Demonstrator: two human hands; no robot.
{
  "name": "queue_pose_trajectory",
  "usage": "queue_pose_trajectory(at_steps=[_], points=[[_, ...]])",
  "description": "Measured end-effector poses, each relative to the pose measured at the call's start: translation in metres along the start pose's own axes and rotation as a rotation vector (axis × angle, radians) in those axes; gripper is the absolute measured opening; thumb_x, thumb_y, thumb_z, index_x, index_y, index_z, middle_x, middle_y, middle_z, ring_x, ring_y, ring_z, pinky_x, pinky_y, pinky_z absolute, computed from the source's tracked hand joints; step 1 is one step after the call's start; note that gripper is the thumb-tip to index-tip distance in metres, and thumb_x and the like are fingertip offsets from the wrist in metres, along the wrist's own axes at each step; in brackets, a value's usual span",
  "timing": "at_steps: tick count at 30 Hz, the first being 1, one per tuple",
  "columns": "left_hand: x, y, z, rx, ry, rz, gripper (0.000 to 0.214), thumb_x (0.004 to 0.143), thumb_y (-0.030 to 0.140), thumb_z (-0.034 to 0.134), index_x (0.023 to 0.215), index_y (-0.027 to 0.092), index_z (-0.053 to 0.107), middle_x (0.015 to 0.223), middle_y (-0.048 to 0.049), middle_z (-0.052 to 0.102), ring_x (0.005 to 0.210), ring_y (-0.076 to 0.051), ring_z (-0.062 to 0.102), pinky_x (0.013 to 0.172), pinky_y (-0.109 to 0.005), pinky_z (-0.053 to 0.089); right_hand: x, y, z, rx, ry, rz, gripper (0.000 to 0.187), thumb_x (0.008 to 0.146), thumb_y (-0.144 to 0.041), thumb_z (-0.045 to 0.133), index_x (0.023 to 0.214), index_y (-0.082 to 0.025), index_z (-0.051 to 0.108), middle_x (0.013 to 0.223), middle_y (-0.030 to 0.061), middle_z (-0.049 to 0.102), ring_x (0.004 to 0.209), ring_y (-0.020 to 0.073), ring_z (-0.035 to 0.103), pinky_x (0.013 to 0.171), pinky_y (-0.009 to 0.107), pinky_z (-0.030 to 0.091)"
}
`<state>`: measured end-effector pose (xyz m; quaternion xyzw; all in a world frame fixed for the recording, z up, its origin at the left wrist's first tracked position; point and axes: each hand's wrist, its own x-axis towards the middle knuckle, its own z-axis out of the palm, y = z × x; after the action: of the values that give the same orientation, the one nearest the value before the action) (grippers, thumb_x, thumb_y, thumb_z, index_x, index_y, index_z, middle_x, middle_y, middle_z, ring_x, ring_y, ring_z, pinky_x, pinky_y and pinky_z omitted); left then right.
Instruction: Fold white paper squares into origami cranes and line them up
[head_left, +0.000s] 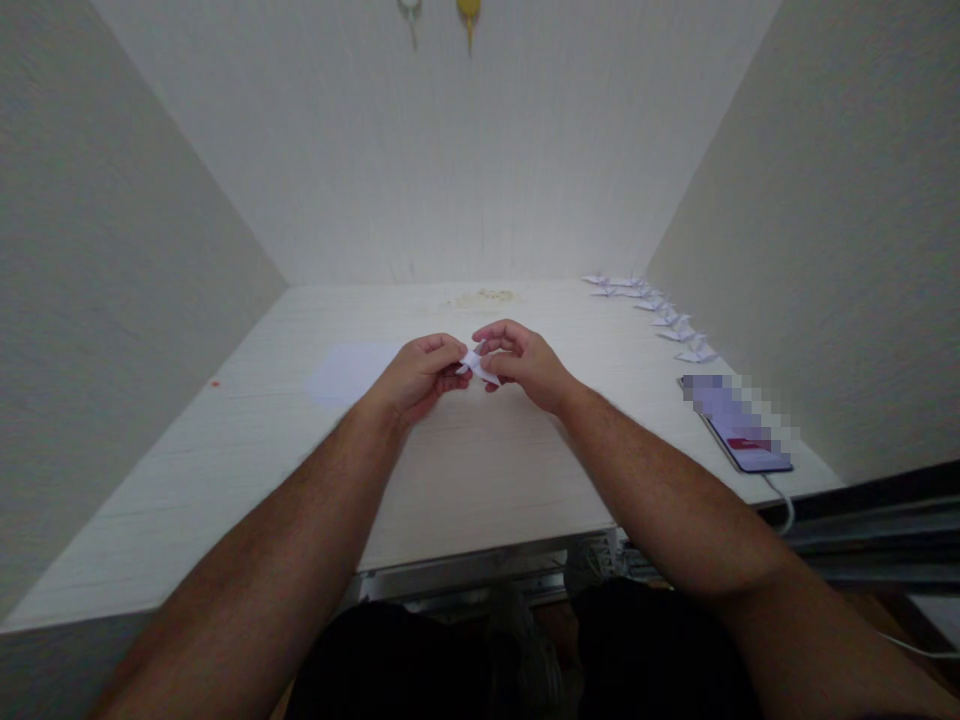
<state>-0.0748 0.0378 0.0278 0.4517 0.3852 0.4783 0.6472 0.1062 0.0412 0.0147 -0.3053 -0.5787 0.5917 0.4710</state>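
Between my hands, above the middle of the white table (480, 480), is a small folded white paper (480, 367), apparently an origami crane like those at the back right. My left hand (427, 372) pinches its left end between thumb and fingers. On the other side my right hand (521, 362) grips it, with the thumb on the near face and the upper fingers curled loosely. My fingers cover parts of the paper, so its full shape is hidden. Several folded paper cranes (675, 327) stand in a line along the right wall.
A pale sheet of paper (349, 372) lies left of my left hand. To the right, a phone (739, 430) rests near the table edge with a white cable (784, 510) attached. Walls enclose the left, back and right. Yellowish crumbs or stains (487, 296) mark the back.
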Motion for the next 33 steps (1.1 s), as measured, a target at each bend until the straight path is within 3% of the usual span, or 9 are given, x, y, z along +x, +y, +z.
queue_pose_trajectory(at_steps=[3,6,13,18,26,29,33], points=[[0.002,-0.002,0.002,-0.022,0.097,0.067,0.019,0.067,0.02,0.081,0.068,0.013,0.062,0.064,-0.002,0.065,0.059,-0.01,0.063,0.059,-0.022,0.054,0.001,0.002,0.0,-0.037,0.047,0.093,0.033,0.068,-0.031,0.082,0.091,-0.018,0.063,0.072,-0.0024,0.066,0.06,0.0108,0.063,0.052,0.024,0.055],[0.003,-0.005,0.002,-0.042,0.089,0.066,0.021,0.068,0.02,0.082,0.071,0.012,0.063,0.067,-0.0034,0.067,0.06,-0.011,0.065,0.063,-0.024,0.055,0.001,0.004,-0.002,-0.049,0.035,0.121,0.03,0.069,-0.036,0.082,0.079,-0.016,0.062,0.067,-0.0009,0.067,0.056,0.0095,0.061,0.053,0.023,0.054],[0.005,-0.007,-0.005,-0.198,-0.02,-0.004,0.013,0.075,0.016,0.077,0.073,0.01,0.066,0.072,-0.0067,0.071,0.064,-0.013,0.069,0.068,-0.026,0.059,0.002,0.003,-0.007,0.103,0.038,0.083,0.039,0.063,-0.045,0.087,0.07,-0.016,0.061,0.06,-0.0044,0.063,0.048,0.0071,0.057,0.052,0.023,0.054],[0.002,-0.006,-0.006,-0.242,-0.114,-0.049,0.016,0.073,0.019,0.08,0.071,0.011,0.066,0.075,-0.0086,0.073,0.068,-0.017,0.07,0.07,-0.03,0.061,0.0,0.001,-0.01,0.175,-0.061,0.066,0.042,0.061,-0.046,0.09,0.068,-0.017,0.06,0.057,-0.0057,0.063,0.047,0.0064,0.055,0.053,0.022,0.054],[-0.005,-0.002,-0.006,-0.19,-0.317,-0.004,0.032,0.065,0.033,0.091,0.068,0.01,0.069,0.068,-0.0089,0.071,0.064,-0.015,0.068,0.065,-0.026,0.058,-0.004,-0.001,-0.016,0.241,-0.209,0.087,0.045,0.062,-0.048,0.091,0.066,-0.016,0.058,0.052,-0.0056,0.064,0.043,0.006,0.054,0.06,0.025,0.059],[-0.009,-0.001,-0.006,-0.152,-0.365,0.025,0.032,0.065,0.034,0.092,0.069,0.011,0.07,0.068,-0.0077,0.071,0.064,-0.015,0.068,0.066,-0.026,0.057,-0.007,-0.005,-0.016,0.264,-0.261,0.105,0.047,0.062,-0.05,0.091,0.068,-0.016,0.059,0.055,-0.0051,0.066,0.044,0.0067,0.057,0.063,0.026,0.06],[-0.012,-0.003,-0.005,-0.126,-0.465,0.054,0.037,0.064,0.041,0.091,0.066,0.013,0.068,0.072,-0.0096,0.073,0.066,-0.021,0.07,0.066,-0.034,0.058,-0.011,-0.008,-0.014,0.237,-0.368,0.152,0.052,0.06,-0.058,0.089,0.069,-0.017,0.058,0.053,-0.0037,0.066,0.054,0.0133,0.068,0.053,0.022,0.055]])
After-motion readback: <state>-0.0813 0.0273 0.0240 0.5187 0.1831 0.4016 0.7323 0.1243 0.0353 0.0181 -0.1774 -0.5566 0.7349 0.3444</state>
